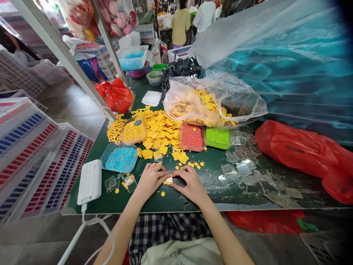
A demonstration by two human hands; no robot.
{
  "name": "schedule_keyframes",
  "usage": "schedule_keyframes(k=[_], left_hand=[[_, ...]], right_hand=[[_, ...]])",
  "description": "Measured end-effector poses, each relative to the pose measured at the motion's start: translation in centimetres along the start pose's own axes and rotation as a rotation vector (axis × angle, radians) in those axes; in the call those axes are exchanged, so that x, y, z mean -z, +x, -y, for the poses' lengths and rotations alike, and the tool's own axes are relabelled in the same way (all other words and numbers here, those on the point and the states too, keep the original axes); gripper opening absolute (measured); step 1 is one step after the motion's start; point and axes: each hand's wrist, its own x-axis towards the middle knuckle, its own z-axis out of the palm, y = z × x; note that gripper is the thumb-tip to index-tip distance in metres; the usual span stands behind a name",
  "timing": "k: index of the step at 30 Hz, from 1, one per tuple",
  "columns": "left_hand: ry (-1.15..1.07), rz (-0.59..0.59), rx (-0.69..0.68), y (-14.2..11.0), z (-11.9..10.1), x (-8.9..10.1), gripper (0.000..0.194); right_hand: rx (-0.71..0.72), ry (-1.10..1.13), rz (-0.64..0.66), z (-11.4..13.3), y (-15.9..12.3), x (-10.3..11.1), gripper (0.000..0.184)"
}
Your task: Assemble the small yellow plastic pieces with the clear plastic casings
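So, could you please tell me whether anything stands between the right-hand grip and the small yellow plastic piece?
Nothing visible does: the right-hand grip and left-hand grip hold the small yellow plastic piece between them. A round yellow disc lies apart on the green tabletop.

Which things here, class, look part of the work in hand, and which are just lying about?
Likely part of the work:
small yellow piece, between left hand and right hand
yellow pile
blue beads
red beads
green beads

Probably lying about:
white power bank
small red bag
white paper
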Motion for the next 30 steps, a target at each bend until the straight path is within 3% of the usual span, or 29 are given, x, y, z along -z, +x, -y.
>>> schedule_keyframes(k=[5, 11, 16, 24, 30], left_hand=[[-0.091, 0.062, 0.029, 0.3, 0.3, 0.1, 0.024], [-0.187, -0.026, 0.147, 0.3, 0.5, 0.4, 0.030], [-0.128, 0.020, 0.082, 0.4, 0.1, -0.2, 0.029], [0.001, -0.079, 0.002, 0.1, -0.9, -1.3, 0.029], [-0.049, -0.078, 0.023, 0.1, -1.0, -1.0, 0.029]], right_hand=[[-0.016, -0.013, -0.013, 0.0, 0.0, 0.1, 0.025], [-0.027, -0.008, 0.000, -0.3, 0.0, -0.1, 0.024], [-0.027, -0.030, -0.017, -0.3, -0.1, -0.2, 0.024], [-0.019, -0.027, -0.020, -0.2, 0.0, 0.0, 0.026], [-0.034, -0.034, -0.016, -0.1, 0.0, 0.0, 0.025]])
